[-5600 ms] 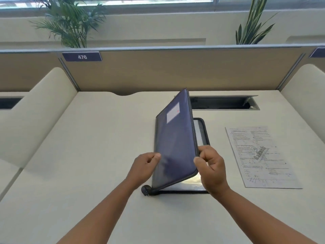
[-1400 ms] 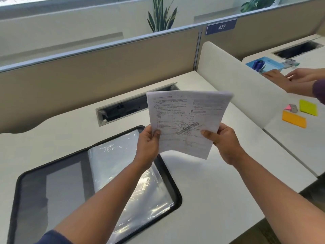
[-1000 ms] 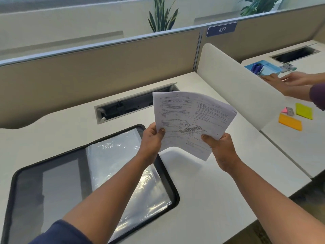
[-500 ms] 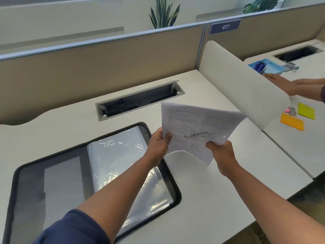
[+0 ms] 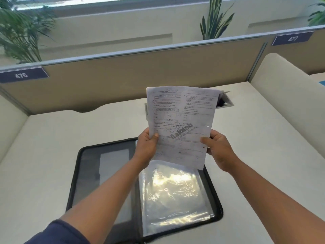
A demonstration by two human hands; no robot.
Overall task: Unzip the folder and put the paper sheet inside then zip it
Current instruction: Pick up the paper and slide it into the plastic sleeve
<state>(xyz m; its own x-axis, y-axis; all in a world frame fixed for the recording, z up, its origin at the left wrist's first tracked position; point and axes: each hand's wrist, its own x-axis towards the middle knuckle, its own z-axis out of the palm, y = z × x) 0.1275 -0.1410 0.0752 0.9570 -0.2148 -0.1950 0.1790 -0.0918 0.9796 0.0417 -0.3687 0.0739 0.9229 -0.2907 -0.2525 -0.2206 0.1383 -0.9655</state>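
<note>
The paper sheet [image 5: 181,124] now hangs upright over the open folder's [image 5: 88,173] clear sleeves [image 5: 174,196], having swung in from the desk's [image 5: 44,147] right side. The left hand [image 5: 146,147] and right hand [image 5: 218,148] pinch its side edges. Its bottom edge looks lined up for sliding in; zipping remains.
</note>
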